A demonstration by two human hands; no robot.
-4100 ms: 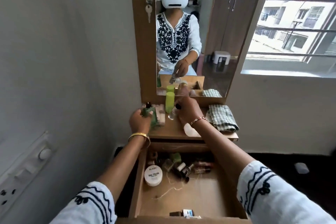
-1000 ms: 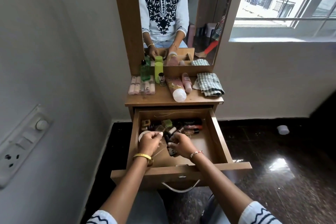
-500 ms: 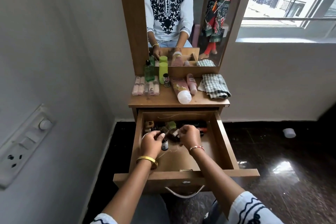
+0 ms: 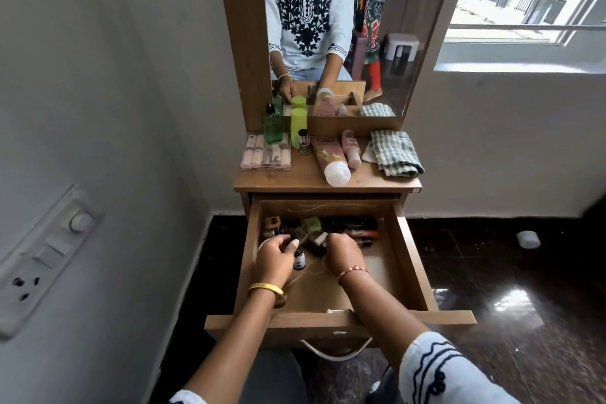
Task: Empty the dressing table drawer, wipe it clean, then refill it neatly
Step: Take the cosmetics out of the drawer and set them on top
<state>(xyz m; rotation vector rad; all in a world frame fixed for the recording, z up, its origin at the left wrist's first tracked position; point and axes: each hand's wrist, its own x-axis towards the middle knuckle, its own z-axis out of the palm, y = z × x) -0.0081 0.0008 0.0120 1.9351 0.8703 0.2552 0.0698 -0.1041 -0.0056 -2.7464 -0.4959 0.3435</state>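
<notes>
- The drawer (image 4: 406,252) of the dressing table is seen pulled fully out below the worktop (image 4: 295,179), with both hands reaching inside it.
- The left hand (image 4: 273,256) is placed at the drawer's left side; its grip is closed round a small dark bottle (image 4: 299,259) with a pale label, held upright between thumb and fingers.
- The right hand (image 4: 342,254) is held near the middle of the drawer with its fingers curled downward into the clutter; whether anything is actually gripped cannot be told, since the fingertips are hidden.
- A jumble of small cosmetics (image 4: 328,229) is crowded along the back wall of the drawer: dark and red tubes at the right, little bottles and a green piece at the left.
- The front half of the drawer floor is seen bare apart from some thin thread (image 4: 305,275).
- On the worktop, a green bottle (image 4: 272,128) and a lime-green bottle (image 4: 298,126) stand upright near the mirror (image 4: 403,10), with a small nail polish bottle (image 4: 304,141) just beside them.
- A clear case of pinkish sticks (image 4: 265,156) lies at the left edge.
- A pink tube (image 4: 329,157) with a white cap and a smaller pink bottle (image 4: 351,147) are laid flat side by side.
- A folded checked cloth (image 4: 396,152) rests at the right end of the worktop.
</notes>
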